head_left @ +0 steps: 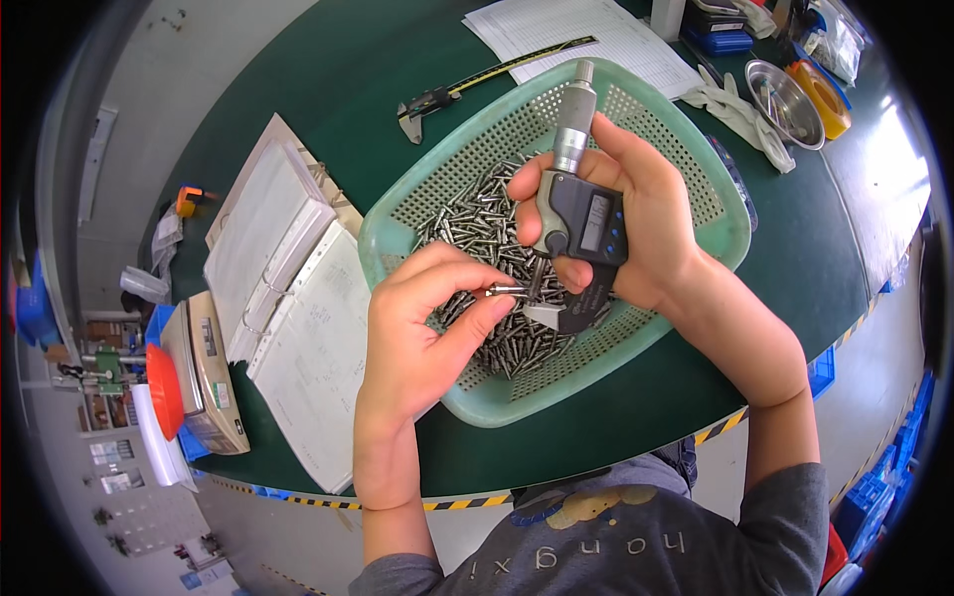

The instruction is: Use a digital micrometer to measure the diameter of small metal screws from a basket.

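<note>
My right hand (636,204) is wrapped round a digital micrometer (578,223), its thimble pointing away from me and its small display facing up. Between the thumb and forefinger of my left hand (422,318) is a small metal pin (505,291), its free end close to the micrometer's measuring gap. Whether pin and jaws touch, I cannot tell. Both hands are over a pale green plastic basket (596,389) with perforated sides. Many similar shiny metal pins (477,217) lie heaped in it, partly hidden by my hands and the micrometer.
Left of the basket lies an open ring binder (313,333), beside a weighing scale (207,372) and an orange-red dish (164,391). Beyond the basket are a caliper (427,104) and printed sheets (581,40). White gloves (740,119), a metal bowl (785,104) and yellow tape (823,97) sit far right.
</note>
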Action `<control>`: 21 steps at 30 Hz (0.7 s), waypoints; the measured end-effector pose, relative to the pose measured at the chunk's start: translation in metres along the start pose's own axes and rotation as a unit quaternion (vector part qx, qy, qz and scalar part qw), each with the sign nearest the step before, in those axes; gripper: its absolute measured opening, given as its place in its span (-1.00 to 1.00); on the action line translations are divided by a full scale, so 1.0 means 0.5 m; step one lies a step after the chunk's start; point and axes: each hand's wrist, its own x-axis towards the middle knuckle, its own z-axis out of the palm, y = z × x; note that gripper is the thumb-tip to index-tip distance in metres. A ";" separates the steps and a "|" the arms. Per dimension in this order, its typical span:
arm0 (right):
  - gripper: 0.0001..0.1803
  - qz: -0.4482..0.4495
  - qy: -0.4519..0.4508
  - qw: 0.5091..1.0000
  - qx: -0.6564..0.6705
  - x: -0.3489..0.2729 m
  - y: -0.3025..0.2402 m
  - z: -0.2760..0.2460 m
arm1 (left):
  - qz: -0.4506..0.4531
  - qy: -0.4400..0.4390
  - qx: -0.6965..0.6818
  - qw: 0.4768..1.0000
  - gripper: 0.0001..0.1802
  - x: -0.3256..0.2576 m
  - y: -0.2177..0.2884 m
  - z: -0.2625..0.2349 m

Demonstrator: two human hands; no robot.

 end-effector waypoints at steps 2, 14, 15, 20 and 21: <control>-0.35 0.004 -0.002 1.000 0.002 -0.001 -0.001 0.000 | 0.001 -0.005 -0.004 1.000 -0.87 0.000 -0.001 -0.001; -0.35 -0.003 0.004 1.000 -0.007 -0.001 -0.002 0.004 | -0.006 -0.024 -0.032 0.999 -0.91 0.004 -0.014 -0.009; -0.35 -0.013 0.007 1.000 -0.014 -0.001 -0.002 0.003 | -0.016 -0.022 -0.029 0.999 -0.91 0.004 -0.014 -0.010; -0.34 -0.012 0.004 1.000 -0.009 -0.003 -0.002 0.005 | -0.001 -0.020 0.004 1.000 -0.90 0.000 -0.006 -0.008; -0.34 -0.011 0.007 1.000 -0.007 -0.003 -0.002 0.005 | 0.004 -0.017 0.010 1.000 -0.90 0.000 -0.005 -0.006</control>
